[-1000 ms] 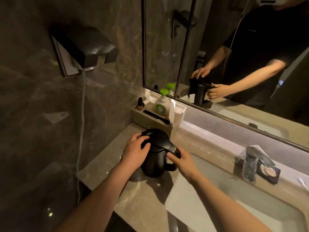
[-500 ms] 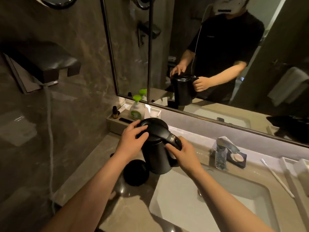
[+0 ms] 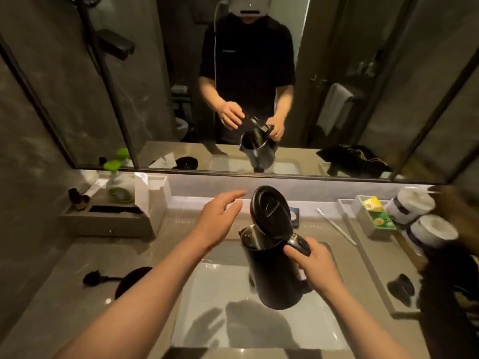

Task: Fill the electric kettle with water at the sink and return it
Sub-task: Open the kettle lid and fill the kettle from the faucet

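Observation:
The black electric kettle [image 3: 274,275] hangs in the air over the white sink basin [image 3: 207,320]. Its lid [image 3: 270,212] stands flipped up, and the shiny steel inside shows. My right hand [image 3: 315,268] is shut on the kettle's handle. My left hand [image 3: 220,221] hovers just left of the lid with fingers spread, holding nothing. The kettle's round black base [image 3: 129,279] sits on the counter to the left, partly behind my left forearm. The tap is hidden behind the kettle.
A grey tray [image 3: 108,221] with a green soap pump and small bottles stands at the back left. At the right are a tray with tea bags [image 3: 373,211], paper rolls [image 3: 420,218] and a toothbrush [image 3: 335,226]. The mirror [image 3: 246,86] runs along the back.
The kettle was lifted off its base at the left and carried right over the basin. Its lid has come open, and my left hand has let go of it.

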